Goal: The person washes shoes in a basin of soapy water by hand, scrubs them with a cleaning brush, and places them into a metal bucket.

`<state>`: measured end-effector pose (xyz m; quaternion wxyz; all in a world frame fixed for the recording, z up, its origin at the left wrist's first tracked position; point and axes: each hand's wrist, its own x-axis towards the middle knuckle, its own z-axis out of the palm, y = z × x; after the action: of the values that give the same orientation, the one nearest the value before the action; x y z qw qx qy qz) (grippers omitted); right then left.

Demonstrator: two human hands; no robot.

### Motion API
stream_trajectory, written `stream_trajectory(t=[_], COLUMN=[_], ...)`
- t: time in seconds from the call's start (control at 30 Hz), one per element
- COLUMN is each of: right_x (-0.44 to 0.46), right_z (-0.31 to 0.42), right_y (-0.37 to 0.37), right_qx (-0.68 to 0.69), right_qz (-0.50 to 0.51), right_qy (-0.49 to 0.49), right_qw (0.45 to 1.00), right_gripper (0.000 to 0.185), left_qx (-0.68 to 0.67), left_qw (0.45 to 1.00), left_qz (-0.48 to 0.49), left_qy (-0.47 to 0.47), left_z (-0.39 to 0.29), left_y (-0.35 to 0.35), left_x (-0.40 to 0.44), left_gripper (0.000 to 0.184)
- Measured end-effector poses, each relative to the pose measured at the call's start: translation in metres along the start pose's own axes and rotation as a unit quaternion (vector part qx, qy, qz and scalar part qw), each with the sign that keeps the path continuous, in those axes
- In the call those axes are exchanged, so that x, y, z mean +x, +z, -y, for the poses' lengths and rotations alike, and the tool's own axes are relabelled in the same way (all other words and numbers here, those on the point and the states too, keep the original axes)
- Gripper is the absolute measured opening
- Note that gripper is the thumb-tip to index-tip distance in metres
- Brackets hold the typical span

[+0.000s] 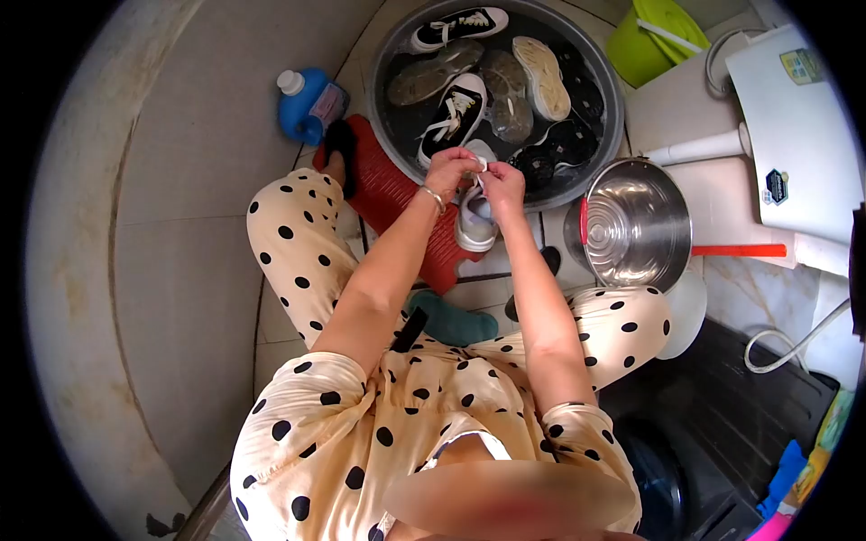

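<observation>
Before me, a light grey-and-white shoe (477, 227) is at the near rim of a large grey basin (619, 95), its toe toward the water. My left hand (454, 171), with a bracelet at the wrist, pinches a white shoelace (482, 165) over the shoe. From the other side my right hand (503, 187) pinches at the same lace, fingertips close to the left ones. Inside the basin lie a black-and-white sneaker (456, 113), another one (460, 25) farther back, a shoe with its beige sole (541, 79) up, and several darker shoes in dark water.
A red mat (383, 185) lies left of the basin, near a blue detergent bottle (311, 104). To the right stands a steel pot (636, 221), with a red handle (740, 251) beside it. A green bucket (645, 41) is at the back right. A teal slipper-like item (451, 317) lies below my arms.
</observation>
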<state>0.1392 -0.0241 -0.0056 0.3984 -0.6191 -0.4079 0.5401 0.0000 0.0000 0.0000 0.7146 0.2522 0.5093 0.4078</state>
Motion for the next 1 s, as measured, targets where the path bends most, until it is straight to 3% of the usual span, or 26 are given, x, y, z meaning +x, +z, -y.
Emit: stream_trajectory(t=[0.17, 0.27, 0.37, 0.47, 0.57, 0.67, 0.73, 0.77, 0.93, 1.0], right_x=[-0.006, -0.002, -0.006, -0.004, -0.004, -0.002, 0.004, 0.006, 0.0, -0.001], right_z=[0.02, 0.022, 0.028, 0.023, 0.015, 0.005, -0.01, -0.017, -0.035, -0.048], right_y=[-0.007, -0.012, -0.013, -0.019, -0.017, -0.013, -0.016, -0.018, -0.028, -0.028], right_qx=[0.045, 0.063, 0.197, 0.219, 0.241, 0.281, 0.303, 0.312, 0.316, 0.302], right_qz=[0.032, 0.043, 0.046, 0.069, 0.048, -0.056, -0.169, -0.224, -0.269, -0.259], right_qy=[0.113, 0.126, 0.185, 0.212, 0.202, 0.162, 0.197, 0.213, 0.257, 0.252], right_qw=[0.992, 0.989, 0.962, 0.95, 0.948, 0.944, 0.917, 0.898, 0.873, 0.882], right_gripper=[0.009, 0.014, 0.011, 0.01, 0.006, 0.01, 0.008, 0.008, 0.009, 0.009], left_qx=[0.048, 0.245, 0.293, 0.269, 0.29, 0.322, 0.086, -0.036, -0.153, -0.094], left_qw=[0.998, 0.941, 0.913, 0.923, 0.89, 0.852, 0.959, 0.98, 0.967, 0.975], left_qz=[0.002, -0.051, -0.133, -0.106, -0.113, -0.1, -0.105, -0.105, -0.186, -0.191], left_qy=[0.052, 0.23, 0.25, 0.254, 0.334, 0.401, 0.249, 0.165, 0.084, 0.065], left_z=[0.003, 0.022, 0.014, 0.022, 0.028, 0.036, 0.034, 0.033, 0.029, 0.036], left_y=[-0.005, -0.001, 0.015, 0.017, 0.012, -0.005, -0.005, -0.005, -0.021, -0.026], left_x=[-0.002, 0.007, -0.013, -0.012, -0.007, 0.003, -0.004, -0.008, -0.022, -0.019], left_gripper=[0.008, 0.006, 0.008, 0.01, 0.014, 0.014, 0.014, 0.015, 0.017, 0.017])
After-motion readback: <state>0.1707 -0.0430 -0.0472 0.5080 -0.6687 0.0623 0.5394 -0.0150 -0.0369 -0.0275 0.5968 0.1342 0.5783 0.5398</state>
